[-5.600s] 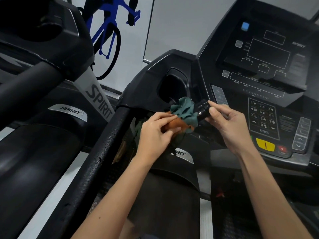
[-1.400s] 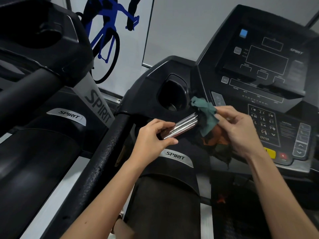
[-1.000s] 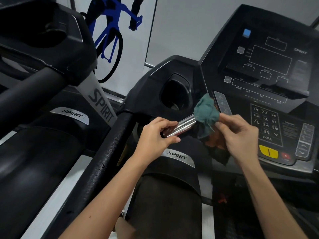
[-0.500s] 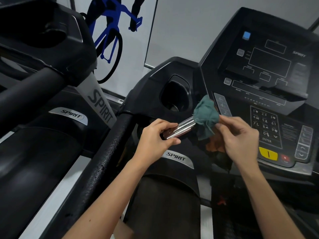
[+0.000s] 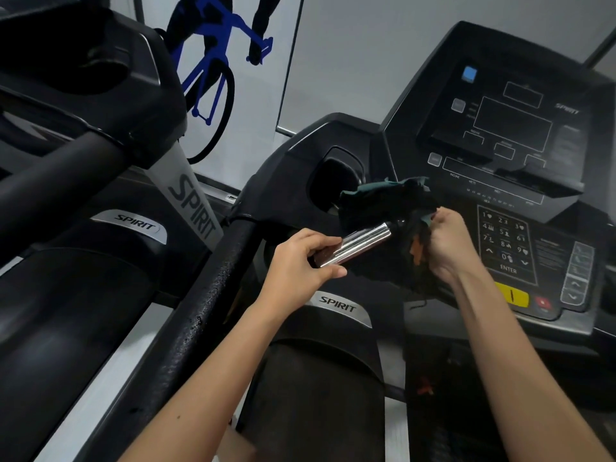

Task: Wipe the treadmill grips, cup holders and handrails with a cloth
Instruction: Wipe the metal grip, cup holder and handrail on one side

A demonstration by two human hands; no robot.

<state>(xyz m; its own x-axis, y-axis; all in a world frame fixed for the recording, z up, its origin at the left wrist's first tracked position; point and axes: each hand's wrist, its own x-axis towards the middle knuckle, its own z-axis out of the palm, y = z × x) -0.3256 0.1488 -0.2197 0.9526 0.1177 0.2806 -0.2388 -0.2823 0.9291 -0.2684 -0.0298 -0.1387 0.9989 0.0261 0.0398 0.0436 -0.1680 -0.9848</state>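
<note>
the cloth point(image 5: 388, 201) sits a little toward 2 o'clock from the middle of the view, a dark green crumpled rag with a flash of orange on its underside near the right hand. it is motion-blurred, so its folds and edges are hard to read, and its lower part melts into the dark plastic behind it. the right hand point(image 5: 445, 243) is clenched on the cloth's bunched end, fingers curled under so only knuckles and the back of the hand show. the cloth drapes over the inner end of the metal grip point(image 5: 358, 245), hiding where that bar meets the console. the grip is a short, ribbed, chrome cylinder with bright streaks along its length, tilted up toward 2 o'clock. the left hand point(image 5: 300, 261) is grasping the grip's outer end, thumb below and fingers over the top, covering that end.

just toward 11 o'clock from the cloth is the cup holder point(image 5: 333, 181), a rounded deep black pocket whose bottom is lost in shadow; the cloth's tip overlaps its edge. toward 8 o'clock runs the handrail point(image 5: 200, 315), a thick black tube with a pitted, foam-like skin, cut off at the lower edge. at 3 o'clock the console keypad point(image 5: 505, 243) shows white numerals, partly covered by the right hand. a second treadmill point(image 5: 83, 95) fills the 9 to 11 o'clock side, cropped by the frame.
</note>
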